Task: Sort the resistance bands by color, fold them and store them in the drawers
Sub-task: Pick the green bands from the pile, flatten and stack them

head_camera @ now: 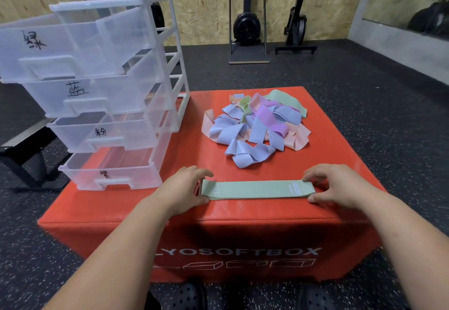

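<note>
A pale green resistance band (257, 189) lies flat and stretched out near the front edge of the red soft box (126, 210). My left hand (184, 188) pinches its left end between fingers and thumb. My right hand (332, 183) pinches its right end, by a small white label. A loose pile of bands (257, 125) in blue, pink, purple and green lies behind, at the middle of the box top. A clear plastic drawer unit (102, 91) stands on the box's left side, its several drawers pulled out and each marked with a handwritten character.
The box sits on dark speckled rubber flooring (364, 105). Exercise machines (247, 23) stand along the wooden back wall. A black bench frame (26, 154) is at the left, beside the drawers. My dark shoes (189, 295) show below the box's front.
</note>
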Demonstrator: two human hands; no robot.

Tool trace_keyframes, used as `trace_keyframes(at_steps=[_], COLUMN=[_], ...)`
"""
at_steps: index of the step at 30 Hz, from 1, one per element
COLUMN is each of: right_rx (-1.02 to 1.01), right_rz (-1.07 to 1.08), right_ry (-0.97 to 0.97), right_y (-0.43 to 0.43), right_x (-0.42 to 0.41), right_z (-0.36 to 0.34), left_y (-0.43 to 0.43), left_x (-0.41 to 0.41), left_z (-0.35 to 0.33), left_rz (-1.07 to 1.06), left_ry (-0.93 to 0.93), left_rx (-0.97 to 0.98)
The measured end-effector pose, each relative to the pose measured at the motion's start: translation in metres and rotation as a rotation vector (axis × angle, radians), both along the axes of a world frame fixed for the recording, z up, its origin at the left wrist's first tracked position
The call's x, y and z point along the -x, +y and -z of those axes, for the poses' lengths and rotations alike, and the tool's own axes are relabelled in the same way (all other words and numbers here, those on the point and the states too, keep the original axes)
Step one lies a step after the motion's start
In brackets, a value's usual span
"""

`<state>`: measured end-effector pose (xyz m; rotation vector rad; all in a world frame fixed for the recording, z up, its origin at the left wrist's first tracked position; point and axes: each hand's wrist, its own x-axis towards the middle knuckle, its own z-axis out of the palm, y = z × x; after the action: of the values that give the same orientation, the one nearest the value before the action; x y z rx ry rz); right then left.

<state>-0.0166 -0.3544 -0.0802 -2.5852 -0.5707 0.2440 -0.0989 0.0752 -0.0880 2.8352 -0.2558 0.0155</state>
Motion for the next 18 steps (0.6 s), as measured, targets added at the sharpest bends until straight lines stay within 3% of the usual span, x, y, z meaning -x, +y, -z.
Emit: trace_keyframes(at_steps=[9,13,18], right_rx=[0.139,0.097,0.085], right_rz=[-0.087,-0.095,-0.003], right_ry=[-0.08,-0.028,-0.151], right_y=[0.011,0.012,0.032], right_x=[-0.003,-0.012,-0.036], right_z=[-0.002,-0.002,0.0], left_y=[-0.014,-0.014,-0.026], left_x=[-0.009,-0.017,-0.043], left_z=[-0.003,-0.004,-0.009], left_rz=[0.047,0.058,-0.035], left_ry=[0.005,0.028,-0.135], left_rx=[-0.011,0.017,0.092])
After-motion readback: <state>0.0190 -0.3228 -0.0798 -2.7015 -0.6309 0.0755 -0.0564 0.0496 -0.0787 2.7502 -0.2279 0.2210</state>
